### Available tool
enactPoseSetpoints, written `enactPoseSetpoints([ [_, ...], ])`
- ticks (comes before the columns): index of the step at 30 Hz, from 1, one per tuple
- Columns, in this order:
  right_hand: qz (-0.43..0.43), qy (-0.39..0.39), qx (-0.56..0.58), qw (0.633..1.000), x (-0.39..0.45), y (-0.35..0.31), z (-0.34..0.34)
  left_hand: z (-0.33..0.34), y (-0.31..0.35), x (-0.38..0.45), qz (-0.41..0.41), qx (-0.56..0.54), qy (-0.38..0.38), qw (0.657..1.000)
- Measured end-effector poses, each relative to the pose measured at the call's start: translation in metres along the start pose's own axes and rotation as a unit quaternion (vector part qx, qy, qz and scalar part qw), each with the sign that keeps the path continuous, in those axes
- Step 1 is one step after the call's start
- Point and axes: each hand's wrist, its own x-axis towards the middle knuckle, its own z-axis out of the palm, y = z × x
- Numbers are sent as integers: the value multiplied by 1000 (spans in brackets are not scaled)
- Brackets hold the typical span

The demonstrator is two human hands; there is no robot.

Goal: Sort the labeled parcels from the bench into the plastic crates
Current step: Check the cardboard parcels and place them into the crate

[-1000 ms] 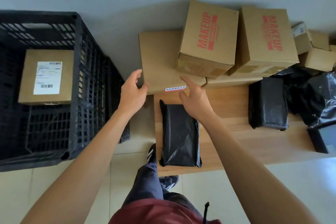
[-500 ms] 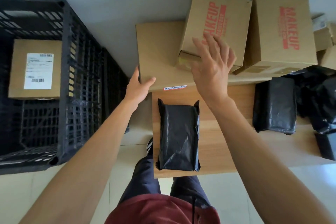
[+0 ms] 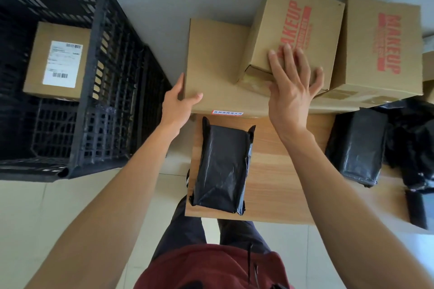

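**Both hands on the cardboard stack at the back of the bench**

Head view looks straight down on a wooden bench (image 3: 281, 171) loaded with parcels. At twelve o'clock from the bench's middle lies a flat cardboard box (image 3: 216, 63), with a small red-and-white sticker on its near edge. The left hand (image 3: 178, 103) grips this box at its near left corner, thumb curled onto the top face and fingers wrapped round the side. On top of it, tilted, sits a box printed MAKEUP (image 3: 296, 35); the right hand (image 3: 291, 87) lies on that box's near face, fingers straight and spread, holding nothing. A second MAKEUP box (image 3: 380, 47) stands just beside it at three o'clock, the two touching.

Nearer the person, at six o'clock from the flat box, a black plastic-wrapped parcel (image 3: 223, 166) lies lengthwise on the bench's left end. Another black wrapped parcel (image 3: 357, 148) lies at three o'clock from it, with crumpled black bags (image 3: 413, 143) further right at the frame's edge.

At nine o'clock, off the bench, stands a black plastic crate (image 3: 112, 77) on the pale floor. Inside it rests a cardboard parcel (image 3: 58, 61) with a white barcode label facing up.
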Motion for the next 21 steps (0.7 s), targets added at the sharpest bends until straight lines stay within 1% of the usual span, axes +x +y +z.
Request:
enactPoseSetpoints([
  [3, -7, 9, 12, 1000, -6, 7, -3, -8, -2, -8, -5, -29, 35, 999],
  [6, -17, 10, 16, 1000, -13, 10, -7, -18, -4, -20, -2, -30, 59, 998],
  [15, -32, -6, 33, 999, -28, 12, -20, -58, -12, -57, 58, -49, 144, 987],
  [19, -69, -20, 19, 997, -39, 8, -25, -88, -16, -70, 46, -85, 214, 972],
  [21, -84, -25, 16, 996, -46, 5, -26, -99, -12, -77, 45, -111, 235, 965],
])
